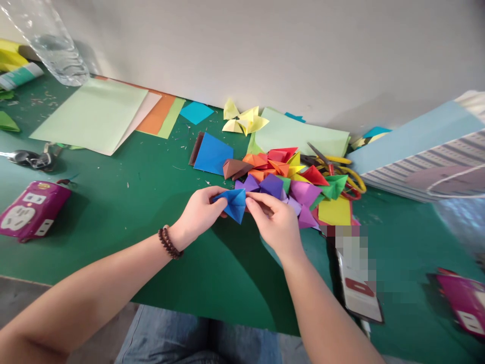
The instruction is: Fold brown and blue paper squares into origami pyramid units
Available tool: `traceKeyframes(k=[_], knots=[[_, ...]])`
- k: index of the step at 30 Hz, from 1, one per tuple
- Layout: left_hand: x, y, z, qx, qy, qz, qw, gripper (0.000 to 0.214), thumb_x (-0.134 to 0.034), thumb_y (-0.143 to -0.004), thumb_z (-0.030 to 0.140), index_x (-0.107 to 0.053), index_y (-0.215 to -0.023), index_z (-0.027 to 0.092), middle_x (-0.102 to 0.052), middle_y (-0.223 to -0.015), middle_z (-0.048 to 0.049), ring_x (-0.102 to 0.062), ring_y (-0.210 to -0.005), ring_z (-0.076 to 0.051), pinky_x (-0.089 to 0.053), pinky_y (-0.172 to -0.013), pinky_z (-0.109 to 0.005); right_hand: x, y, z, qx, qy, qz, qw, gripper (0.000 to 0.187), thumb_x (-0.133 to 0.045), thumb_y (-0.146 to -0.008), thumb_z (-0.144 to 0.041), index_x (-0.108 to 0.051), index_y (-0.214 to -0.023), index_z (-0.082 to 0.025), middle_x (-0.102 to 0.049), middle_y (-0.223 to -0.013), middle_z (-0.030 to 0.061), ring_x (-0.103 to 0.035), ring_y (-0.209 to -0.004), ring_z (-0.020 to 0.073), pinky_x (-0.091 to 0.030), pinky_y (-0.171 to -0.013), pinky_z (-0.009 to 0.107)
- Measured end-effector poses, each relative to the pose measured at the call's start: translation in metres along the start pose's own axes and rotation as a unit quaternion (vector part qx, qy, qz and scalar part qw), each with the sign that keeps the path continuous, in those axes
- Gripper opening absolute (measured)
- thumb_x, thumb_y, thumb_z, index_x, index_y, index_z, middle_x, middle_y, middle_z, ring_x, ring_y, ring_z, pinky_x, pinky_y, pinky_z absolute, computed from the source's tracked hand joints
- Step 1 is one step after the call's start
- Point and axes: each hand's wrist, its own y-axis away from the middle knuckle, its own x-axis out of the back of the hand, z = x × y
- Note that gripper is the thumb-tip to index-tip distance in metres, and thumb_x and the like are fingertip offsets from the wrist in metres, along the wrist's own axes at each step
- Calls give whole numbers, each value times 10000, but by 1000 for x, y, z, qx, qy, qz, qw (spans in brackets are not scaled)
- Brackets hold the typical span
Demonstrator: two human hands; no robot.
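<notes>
Between my two hands, above the green table, is a folded blue paper piece (237,203) with several creased points. My left hand (202,210) pinches its left side, thumb on top. At its right corner the thumb and fingertips of my right hand (278,220) are closed on the paper. Just beyond my hands lies a pile of folded paper pieces in purple (271,186), orange (257,161), red, yellow and green. A stack of blue paper sheets (214,153) with a brown one under it sits behind my left hand.
Scissors (352,177) with yellow and red handles lie right of the pile. A phone (358,288) rests near my right forearm. Larger paper sheets (91,116), a water bottle (62,55) and a purple power strip (36,210) are at left. A blue box (420,136) stands at right.
</notes>
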Motion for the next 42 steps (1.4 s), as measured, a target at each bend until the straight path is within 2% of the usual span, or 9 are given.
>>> traceKeyframes(k=[9,15,22,28,30,33,35,38,42], knots=[[4,1,-6,-38,-105,-16,994,130,-647,-783,258,-710,-864,177,-711,-809,-25,-654,-678,-146,-508,-597,-221,1,1,-7,104,152,19,983,145,-569,-863,-278,-641,-749,-224,-691,-682,6,-638,-592,163,-511,-609,283],[7,0,-8,-65,-170,-7,983,105,-650,-795,273,-669,-745,183,-650,-693,23,-523,-563,-92,-395,-529,-196,-3,0,-7,170,171,-14,970,149,-522,-882,-211,-580,-745,-214,-625,-655,3,-606,-610,155,-463,-596,272],[11,1,-3,-62,-180,-17,982,170,-618,-814,325,-632,-720,185,-555,-641,44,-411,-524,-82,-307,-478,-198,-4,-3,-7,143,97,-10,985,103,-549,-887,-240,-650,-877,-224,-716,-812,22,-664,-687,170,-515,-647,281],[10,3,0,-39,-211,-17,976,167,-611,-800,318,-596,-713,177,-509,-622,50,-384,-516,-77,-294,-481,-198,-9,-4,-6,139,99,-17,985,118,-524,-884,-192,-597,-792,-197,-674,-744,26,-647,-670,172,-467,-608,273],[14,2,3,-11,-232,-44,972,177,-606,-802,338,-600,-732,175,-501,-607,52,-392,-503,-76,-283,-470,-199,-8,-4,-8,104,104,-54,988,120,-526,-879,-177,-584,-776,-197,-680,-748,25,-646,-661,167,-443,-591,267],[27,0,13,47,-291,-141,945,207,-602,-803,374,-637,-757,175,-533,-601,41,-453,-505,-90,-308,-468,-205,-3,-5,-13,41,110,-150,982,146,-580,-866,-200,-589,-720,-204,-683,-691,2,-635,-619,158,-401,-551,257],[36,-1,23,65,-344,-198,915,219,-609,-795,388,-680,-773,182,-588,-646,24,-505,-541,-104,-341,-491,-213,1,-5,-16,32,114,-175,977,124,-616,-860,-227,-618,-738,-206,-686,-696,-1,-632,-631,160,-395,-555,258],[44,-3,36,51,-434,-251,864,180,-624,-773,353,-721,-796,203,-650,-748,9,-554,-609,-118,-372,-538,-223,1,-4,-16,63,100,-170,978,40,-634,-865,-240,-656,-851,-210,-690,-770,5,-629,-676,155,-408,-581,257],[39,-7,46,24,-498,-280,821,57,-640,-713,251,-653,-755,214,-651,-715,41,-589,-659,-125,-367,-552,-217,-9,-2,-10,127,91,-227,961,54,-621,-877,-204,-672,-891,-213,-689,-819,8,-633,-729,150,-420,-629,256]])
